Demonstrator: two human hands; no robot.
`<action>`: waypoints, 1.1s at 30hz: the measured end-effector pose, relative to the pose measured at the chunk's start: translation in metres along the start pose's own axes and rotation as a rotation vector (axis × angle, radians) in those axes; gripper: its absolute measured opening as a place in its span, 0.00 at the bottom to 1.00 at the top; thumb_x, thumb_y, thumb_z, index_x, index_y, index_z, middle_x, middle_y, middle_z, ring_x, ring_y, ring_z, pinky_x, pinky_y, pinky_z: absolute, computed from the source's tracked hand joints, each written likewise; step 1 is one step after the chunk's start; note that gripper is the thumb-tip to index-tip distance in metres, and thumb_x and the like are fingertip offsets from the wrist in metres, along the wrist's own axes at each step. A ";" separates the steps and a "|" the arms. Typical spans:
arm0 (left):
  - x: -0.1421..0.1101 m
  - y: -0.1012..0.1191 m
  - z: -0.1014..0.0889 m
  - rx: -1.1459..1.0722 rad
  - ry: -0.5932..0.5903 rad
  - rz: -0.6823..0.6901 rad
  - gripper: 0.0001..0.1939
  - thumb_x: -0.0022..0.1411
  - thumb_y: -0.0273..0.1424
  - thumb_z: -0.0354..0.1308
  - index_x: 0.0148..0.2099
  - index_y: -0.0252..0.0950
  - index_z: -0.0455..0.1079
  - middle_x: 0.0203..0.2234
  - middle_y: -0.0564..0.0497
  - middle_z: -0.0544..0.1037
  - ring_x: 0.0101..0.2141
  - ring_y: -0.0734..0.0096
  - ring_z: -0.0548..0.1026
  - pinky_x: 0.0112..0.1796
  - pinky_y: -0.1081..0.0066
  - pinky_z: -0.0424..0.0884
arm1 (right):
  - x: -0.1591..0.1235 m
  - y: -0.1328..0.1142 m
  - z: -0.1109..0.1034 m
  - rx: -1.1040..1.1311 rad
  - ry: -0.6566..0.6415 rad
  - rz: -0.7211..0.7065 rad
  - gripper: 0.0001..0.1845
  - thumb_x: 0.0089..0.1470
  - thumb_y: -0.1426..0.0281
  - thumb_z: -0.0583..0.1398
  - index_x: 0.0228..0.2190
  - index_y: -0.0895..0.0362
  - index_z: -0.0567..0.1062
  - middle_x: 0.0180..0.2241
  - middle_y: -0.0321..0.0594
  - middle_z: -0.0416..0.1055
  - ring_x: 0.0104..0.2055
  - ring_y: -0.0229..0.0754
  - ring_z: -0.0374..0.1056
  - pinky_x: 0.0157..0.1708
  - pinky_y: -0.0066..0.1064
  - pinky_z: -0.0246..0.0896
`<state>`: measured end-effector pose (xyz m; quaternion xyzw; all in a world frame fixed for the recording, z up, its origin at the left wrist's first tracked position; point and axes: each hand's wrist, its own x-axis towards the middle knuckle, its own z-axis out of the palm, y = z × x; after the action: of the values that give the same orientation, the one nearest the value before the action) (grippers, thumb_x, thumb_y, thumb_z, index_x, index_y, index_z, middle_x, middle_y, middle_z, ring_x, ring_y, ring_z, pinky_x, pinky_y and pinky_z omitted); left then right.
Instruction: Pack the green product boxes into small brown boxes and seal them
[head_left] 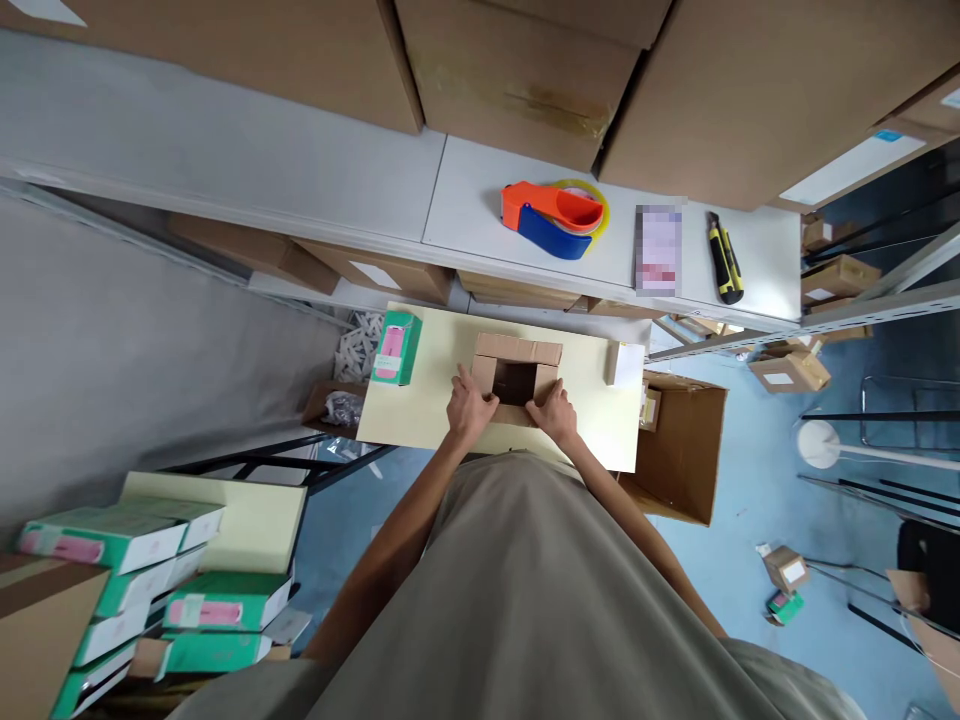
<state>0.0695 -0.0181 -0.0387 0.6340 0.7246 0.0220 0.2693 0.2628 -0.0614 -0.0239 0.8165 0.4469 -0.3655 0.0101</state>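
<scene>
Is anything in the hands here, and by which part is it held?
Yes: a small open cardboard box, held toward its near corners, the left hand at the left side flap, the right hand at the right side flap.

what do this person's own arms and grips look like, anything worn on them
The left grip and right grip are bare hands, without gloves. The left forearm and right forearm are uncovered too, with no watch or bracelet showing. A loose, plain grey-green top covers the torso. Rings are too small to tell.
</scene>
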 end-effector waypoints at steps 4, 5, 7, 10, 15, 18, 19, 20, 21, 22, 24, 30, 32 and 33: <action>0.002 -0.021 -0.010 -0.171 -0.035 -0.116 0.41 0.74 0.36 0.55 0.81 0.23 0.51 0.52 0.30 0.84 0.53 0.40 0.85 0.53 0.55 0.79 | -0.004 0.033 -0.011 0.234 -0.004 -0.087 0.33 0.67 0.59 0.59 0.68 0.60 0.70 0.53 0.53 0.83 0.55 0.57 0.81 0.55 0.41 0.73; 0.002 -0.027 -0.011 -0.229 -0.042 -0.145 0.37 0.74 0.35 0.53 0.80 0.24 0.55 0.48 0.31 0.86 0.52 0.41 0.86 0.53 0.55 0.79 | -0.005 0.041 -0.012 0.300 0.018 -0.104 0.27 0.67 0.60 0.58 0.62 0.57 0.74 0.50 0.50 0.84 0.52 0.54 0.82 0.53 0.39 0.73; 0.002 -0.037 -0.012 -0.342 -0.034 -0.170 0.30 0.73 0.35 0.55 0.73 0.28 0.65 0.46 0.33 0.87 0.50 0.43 0.86 0.52 0.56 0.79 | -0.007 0.054 -0.012 0.384 0.092 -0.129 0.18 0.67 0.58 0.56 0.48 0.54 0.80 0.42 0.47 0.85 0.45 0.53 0.81 0.47 0.38 0.73; -0.004 -0.041 -0.009 -0.475 0.013 -0.138 0.15 0.68 0.35 0.62 0.54 0.37 0.75 0.47 0.36 0.88 0.48 0.48 0.87 0.51 0.58 0.79 | -0.009 0.063 -0.010 0.404 0.177 -0.155 0.23 0.68 0.49 0.53 0.30 0.51 0.75 0.27 0.45 0.78 0.34 0.53 0.78 0.37 0.38 0.71; -0.027 -0.039 -0.012 -0.520 0.100 -0.226 0.05 0.66 0.36 0.61 0.41 0.42 0.71 0.41 0.41 0.87 0.48 0.52 0.86 0.50 0.61 0.78 | -0.014 0.063 -0.013 0.406 0.212 -0.226 0.32 0.67 0.38 0.51 0.24 0.48 0.67 0.21 0.42 0.72 0.29 0.51 0.73 0.32 0.37 0.68; -0.050 -0.047 -0.021 -0.558 0.150 -0.285 0.06 0.66 0.38 0.60 0.40 0.42 0.70 0.39 0.42 0.87 0.47 0.51 0.86 0.51 0.59 0.79 | -0.017 0.061 -0.019 0.405 0.184 -0.307 0.35 0.67 0.34 0.49 0.25 0.48 0.68 0.22 0.44 0.74 0.31 0.52 0.75 0.32 0.38 0.69; -0.061 -0.051 -0.025 -0.578 0.170 -0.308 0.07 0.66 0.38 0.61 0.40 0.42 0.69 0.39 0.42 0.87 0.46 0.51 0.86 0.50 0.59 0.79 | -0.017 0.059 -0.020 0.412 0.159 -0.337 0.36 0.67 0.33 0.49 0.25 0.48 0.69 0.23 0.45 0.75 0.31 0.53 0.76 0.33 0.38 0.70; -0.073 -0.055 -0.029 -0.603 0.195 -0.337 0.07 0.65 0.38 0.61 0.40 0.42 0.69 0.39 0.43 0.87 0.46 0.50 0.86 0.49 0.59 0.79 | -0.018 0.057 -0.021 0.420 0.125 -0.368 0.37 0.67 0.32 0.49 0.26 0.49 0.70 0.24 0.46 0.75 0.32 0.54 0.77 0.33 0.39 0.71; -0.085 -0.059 -0.032 -0.631 0.222 -0.370 0.07 0.65 0.38 0.61 0.40 0.43 0.68 0.39 0.43 0.87 0.45 0.50 0.86 0.47 0.60 0.80 | -0.018 0.055 -0.021 0.430 0.087 -0.397 0.37 0.67 0.32 0.49 0.27 0.49 0.71 0.25 0.46 0.76 0.33 0.55 0.78 0.33 0.39 0.72; -0.099 -0.063 -0.035 -0.659 0.252 -0.406 0.07 0.64 0.38 0.62 0.40 0.43 0.68 0.39 0.43 0.87 0.44 0.50 0.87 0.45 0.61 0.80 | -0.019 0.051 -0.020 0.438 0.047 -0.426 0.38 0.67 0.31 0.49 0.28 0.49 0.72 0.25 0.46 0.77 0.33 0.55 0.79 0.33 0.40 0.73; -0.129 -0.071 -0.039 -0.699 0.318 -0.484 0.07 0.64 0.38 0.62 0.40 0.43 0.68 0.39 0.42 0.87 0.44 0.50 0.87 0.43 0.62 0.80 | -0.022 0.043 -0.016 0.446 -0.036 -0.485 0.38 0.67 0.31 0.49 0.30 0.50 0.74 0.26 0.45 0.78 0.34 0.55 0.80 0.34 0.41 0.75; -0.207 -0.107 -0.048 -0.676 0.498 -0.689 0.08 0.66 0.41 0.60 0.40 0.43 0.68 0.37 0.42 0.87 0.43 0.47 0.87 0.40 0.62 0.77 | -0.047 0.004 0.020 0.336 -0.247 -0.618 0.35 0.68 0.34 0.50 0.31 0.49 0.76 0.26 0.43 0.78 0.36 0.57 0.83 0.35 0.43 0.78; -0.227 -0.129 -0.053 -0.654 0.569 -0.753 0.09 0.66 0.42 0.59 0.41 0.43 0.68 0.36 0.42 0.86 0.42 0.47 0.87 0.39 0.62 0.76 | -0.061 -0.020 0.041 0.263 -0.258 -0.674 0.34 0.69 0.36 0.50 0.30 0.48 0.75 0.26 0.43 0.78 0.36 0.57 0.82 0.35 0.42 0.77; -0.237 -0.143 -0.056 -0.645 0.610 -0.788 0.09 0.66 0.42 0.59 0.41 0.43 0.68 0.36 0.42 0.86 0.41 0.47 0.86 0.39 0.62 0.76 | -0.069 -0.035 0.054 0.227 -0.252 -0.711 0.33 0.70 0.37 0.49 0.30 0.48 0.75 0.26 0.43 0.77 0.36 0.56 0.81 0.35 0.42 0.76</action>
<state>-0.0712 -0.2487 0.0417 0.1683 0.9068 0.3206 0.2159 0.1823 -0.1085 -0.0109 0.5555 0.6538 -0.4905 -0.1529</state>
